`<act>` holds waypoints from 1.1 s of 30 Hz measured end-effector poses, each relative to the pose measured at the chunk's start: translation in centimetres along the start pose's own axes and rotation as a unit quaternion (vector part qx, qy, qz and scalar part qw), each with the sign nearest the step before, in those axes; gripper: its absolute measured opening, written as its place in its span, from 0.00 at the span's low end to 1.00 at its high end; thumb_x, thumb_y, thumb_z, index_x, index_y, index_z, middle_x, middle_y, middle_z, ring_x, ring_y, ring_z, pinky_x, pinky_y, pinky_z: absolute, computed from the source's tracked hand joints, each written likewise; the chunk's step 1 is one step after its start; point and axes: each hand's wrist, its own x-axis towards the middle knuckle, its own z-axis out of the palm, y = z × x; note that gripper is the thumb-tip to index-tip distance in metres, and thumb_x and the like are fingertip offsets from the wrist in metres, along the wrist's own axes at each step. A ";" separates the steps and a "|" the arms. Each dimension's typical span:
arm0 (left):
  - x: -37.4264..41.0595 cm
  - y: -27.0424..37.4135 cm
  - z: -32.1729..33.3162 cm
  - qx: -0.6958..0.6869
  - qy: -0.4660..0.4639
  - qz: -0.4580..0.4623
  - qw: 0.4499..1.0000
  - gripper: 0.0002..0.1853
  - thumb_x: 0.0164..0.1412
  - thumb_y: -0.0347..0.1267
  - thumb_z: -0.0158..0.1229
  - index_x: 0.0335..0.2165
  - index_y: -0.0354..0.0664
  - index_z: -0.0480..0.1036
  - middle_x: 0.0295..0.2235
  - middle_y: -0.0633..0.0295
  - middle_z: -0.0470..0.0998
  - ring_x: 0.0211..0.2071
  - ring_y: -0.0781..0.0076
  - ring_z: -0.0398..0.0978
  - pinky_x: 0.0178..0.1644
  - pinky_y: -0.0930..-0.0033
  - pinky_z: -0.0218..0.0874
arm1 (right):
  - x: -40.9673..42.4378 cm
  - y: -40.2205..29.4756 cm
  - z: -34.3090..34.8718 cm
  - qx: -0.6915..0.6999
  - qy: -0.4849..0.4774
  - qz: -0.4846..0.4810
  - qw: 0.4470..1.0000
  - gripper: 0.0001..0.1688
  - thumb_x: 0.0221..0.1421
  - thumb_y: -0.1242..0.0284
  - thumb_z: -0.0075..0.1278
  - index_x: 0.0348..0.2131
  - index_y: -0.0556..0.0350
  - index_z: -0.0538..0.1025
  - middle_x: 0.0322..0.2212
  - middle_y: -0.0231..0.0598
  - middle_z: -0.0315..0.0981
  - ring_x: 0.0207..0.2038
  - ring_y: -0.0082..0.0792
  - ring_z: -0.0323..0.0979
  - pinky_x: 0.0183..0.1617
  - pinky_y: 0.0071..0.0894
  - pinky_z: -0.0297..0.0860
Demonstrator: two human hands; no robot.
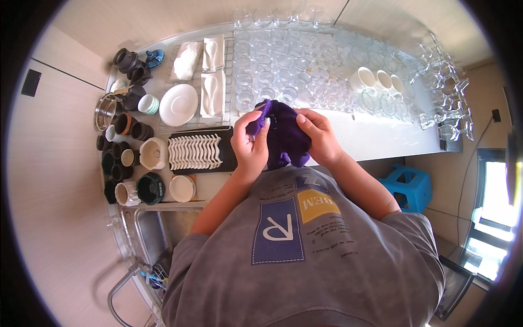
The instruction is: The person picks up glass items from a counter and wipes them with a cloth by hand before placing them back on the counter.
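Observation:
A dark purple cloth [288,135] is bunched between my two hands in front of my chest. My left hand [251,143] pinches a folded edge of it between thumb and fingers. On the other side, my right hand [325,137] grips the cloth with the thumb on top. A small glint shows in the folds by my left thumb; whether a glass is wrapped inside I cannot tell. Just beyond the cloth stand rows of clear drinking glasses [265,77] on the white counter [367,141].
White cups [366,77] and stemmed glasses [449,133] stand right. To the left are a white plate [178,105], spoons on dishes [211,94], a wavy white rack [195,151] and several pots [153,153]. A sink [153,233] with faucet [122,282] lies lower left, a blue stool [408,186] right.

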 end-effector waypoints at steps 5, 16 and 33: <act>0.0 1.0 0.1 -0.090 -0.034 -0.171 0.981 0.16 0.59 0.25 0.51 0.46 0.34 0.62 0.39 0.57 0.71 0.40 0.75 0.70 0.44 0.75 0.62 | 0.1 0.0 0.3 -0.566 -0.090 -0.364 0.734 0.19 0.42 0.73 0.58 0.39 0.49 0.77 0.37 0.39 0.62 0.40 0.38 0.60 0.47 0.34 0.59; 0.0 3.0 0.0 0.046 -0.216 -0.086 0.971 0.16 0.59 0.27 0.51 0.45 0.30 0.64 0.43 0.54 0.70 0.42 0.72 0.69 0.44 0.74 0.62 | 1.9 3.1 -1.5 -0.367 0.026 -0.286 0.885 0.19 0.57 0.64 0.43 0.44 0.60 0.65 0.35 0.49 0.70 0.38 0.45 0.70 0.44 0.36 0.65; -0.1 1.4 -0.1 -0.024 -0.106 -0.216 0.970 0.19 0.64 0.35 0.44 0.48 0.32 0.62 0.43 0.58 0.69 0.45 0.73 0.67 0.50 0.71 0.57 | -0.1 3.4 0.6 -0.375 0.023 -0.223 0.900 0.19 0.54 0.73 0.48 0.45 0.59 0.66 0.34 0.50 0.72 0.37 0.45 0.71 0.42 0.36 0.67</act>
